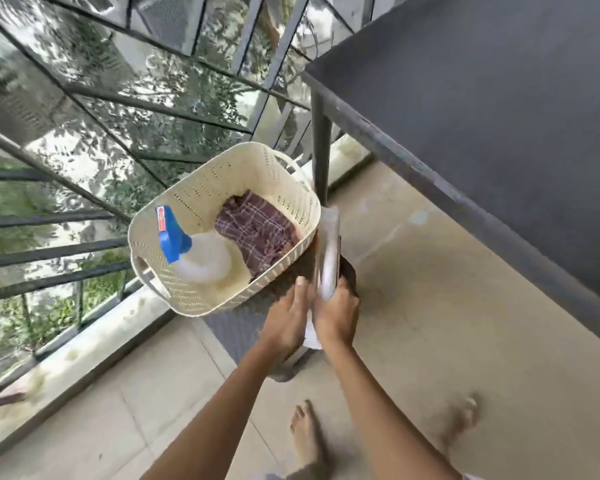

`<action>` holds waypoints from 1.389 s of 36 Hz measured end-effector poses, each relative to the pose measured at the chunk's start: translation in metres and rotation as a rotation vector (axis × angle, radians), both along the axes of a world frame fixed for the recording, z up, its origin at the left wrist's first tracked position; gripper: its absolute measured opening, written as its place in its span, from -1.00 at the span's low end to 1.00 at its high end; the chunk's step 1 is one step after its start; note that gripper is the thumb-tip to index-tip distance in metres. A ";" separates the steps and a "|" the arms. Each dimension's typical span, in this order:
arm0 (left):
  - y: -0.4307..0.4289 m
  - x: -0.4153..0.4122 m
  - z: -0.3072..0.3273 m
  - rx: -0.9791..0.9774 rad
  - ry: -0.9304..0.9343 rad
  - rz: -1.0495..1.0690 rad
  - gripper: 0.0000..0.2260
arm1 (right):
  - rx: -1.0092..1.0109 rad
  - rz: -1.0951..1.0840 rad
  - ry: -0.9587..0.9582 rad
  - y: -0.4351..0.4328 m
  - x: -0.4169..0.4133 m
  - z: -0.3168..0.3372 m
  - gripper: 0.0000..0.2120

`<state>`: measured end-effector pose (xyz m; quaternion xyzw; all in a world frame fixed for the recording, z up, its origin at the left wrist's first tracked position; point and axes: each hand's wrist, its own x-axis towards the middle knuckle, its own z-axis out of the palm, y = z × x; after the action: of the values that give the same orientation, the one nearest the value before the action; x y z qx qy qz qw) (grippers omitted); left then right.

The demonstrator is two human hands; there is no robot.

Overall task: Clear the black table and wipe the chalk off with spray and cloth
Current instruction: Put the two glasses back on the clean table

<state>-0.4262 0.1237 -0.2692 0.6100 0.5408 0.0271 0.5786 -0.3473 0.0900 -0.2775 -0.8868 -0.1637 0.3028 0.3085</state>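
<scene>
A cream perforated basket (201, 188) sits on a dark woven stool (232, 327). Inside it are a clear spray bottle (205, 258) with a blue trigger head and a folded maroon checked cloth (257, 233). Both my hands hold a thin stack of white and pale sheets (329, 247) on edge at the basket's right side. My left hand (288, 320) presses flat against the stack's left face. My right hand (336, 317) grips it from the right. The black table (499, 98) fills the upper right, its top bare in view.
A metal railing with glass panels (94, 140) runs along the left, above a low ledge (84, 351). The table's leg (321, 147) stands just behind the basket. My bare feet (305, 434) are on the beige tiled floor (447, 341).
</scene>
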 end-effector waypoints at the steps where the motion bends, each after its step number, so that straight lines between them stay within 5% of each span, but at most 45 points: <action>1: 0.000 0.000 0.001 -0.015 -0.006 -0.020 -0.30 | 0.013 0.001 0.016 -0.002 0.002 0.000 -0.58; 3: -0.004 0.001 0.009 -0.035 -0.035 -0.039 -0.25 | 0.032 -0.005 0.059 -0.009 0.004 0.004 -0.63; 9: -0.029 -0.001 0.065 0.124 -0.117 -0.009 -0.53 | 0.103 -0.059 0.059 -0.038 0.000 0.056 -0.62; 16: -0.027 -0.002 0.158 0.261 -0.237 0.020 -0.46 | 0.155 0.069 -0.010 -0.056 -0.003 0.158 -0.62; 21: -0.005 0.013 0.247 0.466 -0.318 -0.014 -0.35 | 0.277 0.079 -0.112 -0.049 0.006 0.252 -0.61; 27: 0.010 0.055 0.347 0.481 -0.576 -0.018 -0.25 | 0.428 0.041 -0.300 -0.035 0.048 0.360 -0.69; 32: 0.009 0.104 0.412 0.493 -0.722 -0.058 -0.41 | 0.512 -0.032 -0.443 -0.042 0.089 0.427 -0.71; 50: -0.112 0.318 0.493 0.569 -0.899 -0.346 -0.53 | 0.589 -0.432 -0.665 -0.164 0.274 0.501 -0.70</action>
<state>-0.1079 0.0113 0.2237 0.7504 0.1044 0.3341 0.5607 -0.0734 -0.0744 0.2233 -0.8240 -0.1445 -0.1264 0.5330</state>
